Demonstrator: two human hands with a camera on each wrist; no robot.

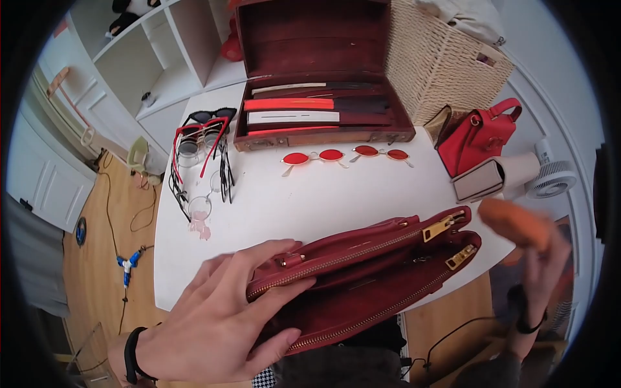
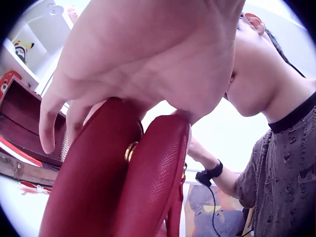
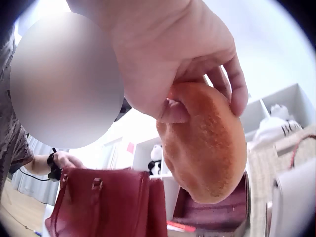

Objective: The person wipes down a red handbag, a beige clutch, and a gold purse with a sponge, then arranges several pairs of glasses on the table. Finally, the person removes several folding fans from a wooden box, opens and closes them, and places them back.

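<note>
Okay, my left hand [image 1: 213, 310] grips the unzipped red bag [image 1: 365, 238]; to the bag's right, my right hand [image 3: 163, 54] pinches a bread roll [image 3: 207, 143]. Mid-carry, I'd judge; entering the bag would call for a steady, wide mouth.

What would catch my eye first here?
Probably the dark red leather bag, gaping open near the front in the left hand. Then the oval, golden-brown bread roll in the right hand. Behind, two pairs of red oval glasses lie before an open dark red case.
</note>
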